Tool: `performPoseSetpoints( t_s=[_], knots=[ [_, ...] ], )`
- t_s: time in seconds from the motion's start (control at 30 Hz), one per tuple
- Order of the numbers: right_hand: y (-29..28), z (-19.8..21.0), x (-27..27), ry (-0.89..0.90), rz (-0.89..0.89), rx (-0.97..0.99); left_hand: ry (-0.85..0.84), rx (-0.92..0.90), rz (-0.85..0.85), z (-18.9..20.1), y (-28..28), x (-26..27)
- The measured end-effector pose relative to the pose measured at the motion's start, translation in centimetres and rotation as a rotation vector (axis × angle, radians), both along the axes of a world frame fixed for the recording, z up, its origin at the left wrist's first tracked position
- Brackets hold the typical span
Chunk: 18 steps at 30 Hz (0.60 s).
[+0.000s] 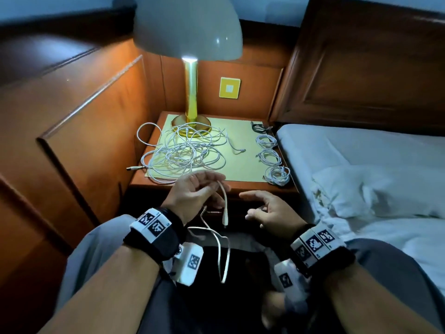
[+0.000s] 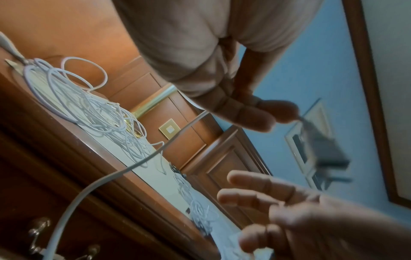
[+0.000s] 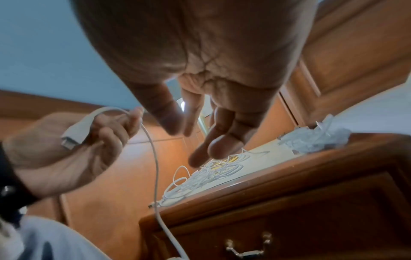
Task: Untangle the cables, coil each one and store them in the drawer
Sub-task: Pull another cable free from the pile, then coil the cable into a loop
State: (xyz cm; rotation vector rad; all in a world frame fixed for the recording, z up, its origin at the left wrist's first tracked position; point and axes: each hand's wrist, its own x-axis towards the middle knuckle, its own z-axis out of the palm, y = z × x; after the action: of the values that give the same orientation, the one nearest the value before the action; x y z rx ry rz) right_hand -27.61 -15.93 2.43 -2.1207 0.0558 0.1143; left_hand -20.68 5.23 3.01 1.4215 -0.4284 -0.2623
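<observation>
Left hand (image 1: 195,189) pinches a white cable (image 1: 225,206) at frame centre, its length hanging down toward lower centre, while the spread, empty right hand (image 1: 269,210) waits just right of it.

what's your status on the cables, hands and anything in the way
Left hand pinching one white cable; right hand open, empty. Tangle still on nightstand, coiled bundles at right edge. Drawer closed.
</observation>
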Motion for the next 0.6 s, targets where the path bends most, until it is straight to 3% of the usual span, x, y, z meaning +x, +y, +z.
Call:
performPoseSetpoints(
  t_s=[0.1, 0.2, 0.3, 0.47, 0.6],
  knots=[
    [-0.3, -0.5, -1.5, 0.000, -0.038, 0.211, -0.033, 0.102, -0.044, -0.2, -2.3, -1.1],
    [-1.3, -0.6, -1.7, -0.039, 0.004, 0.230, -0.087, 0.233, 0.001, -0.5, -4.4, -1.3],
    [-2.6, -0.6, -1.2, -0.015, 0.030, 0.235, -0.259, 0.400, 0.075, -0.9, -6.1, -0.7],
    [-4.3, -0.4, 0.3, 0.099, -0.067, 0.496, -0.463, 0.525, 0.144, -1.2, -8.4, 1.1],
    [-6.5, 0.7, 1.9, 0.114, -0.130, 0.864, -0.658, 0.591, 0.158, -2.0, -10.0, 3.5]
  ],
)
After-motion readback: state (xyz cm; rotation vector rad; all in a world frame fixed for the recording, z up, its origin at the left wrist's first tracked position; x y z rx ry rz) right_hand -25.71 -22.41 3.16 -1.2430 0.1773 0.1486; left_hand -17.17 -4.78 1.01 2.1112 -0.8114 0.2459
